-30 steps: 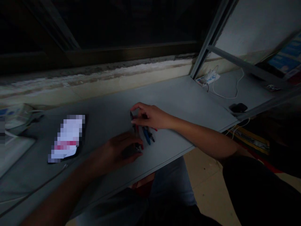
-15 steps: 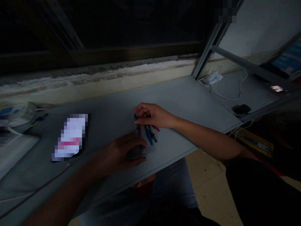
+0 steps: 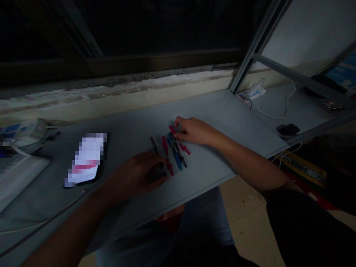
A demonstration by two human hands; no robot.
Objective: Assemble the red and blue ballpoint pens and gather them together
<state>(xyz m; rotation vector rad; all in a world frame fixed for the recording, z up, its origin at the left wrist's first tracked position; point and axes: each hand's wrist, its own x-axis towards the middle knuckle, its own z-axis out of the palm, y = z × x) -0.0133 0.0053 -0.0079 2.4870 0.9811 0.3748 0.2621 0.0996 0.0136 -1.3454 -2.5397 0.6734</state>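
1. Pens fanned out since last look! R hand [image 3: 196, 131] has slid up to far ends of the group, no longer bunched under it.
2. R hand: fingers pressed together, lightly curled, tips on red pen [image 3: 172, 129] at top of group, thumb [image 3: 178, 136] just beside it. Touching, yes, but real pinch? Can't tell.
3. L hand [image 3: 139, 172]: curled, fingers together, right at near ends of pens. Dark lump [image 3: 156, 174] under palm, too dim to tell what it is, so can't call the grip.
4. Pens lying flat on grey desk [image 3: 222, 122], between the hands, all slanted same way. Black pen [image 3: 153, 145] a bit apart on L, then second red pen [image 3: 167, 157], blue pen [image 3: 175, 157] and dark pen [image 3: 181, 157] close together. Small red piece [image 3: 185, 149] just by R hand.
5. Around: phone [image 3: 86, 159], pixelated screen, L of L hand, near but not touching. Far end: white power strip [image 3: 250, 94], white cable [image 3: 278, 111], black object [image 3: 287, 129], all well apart from hands.
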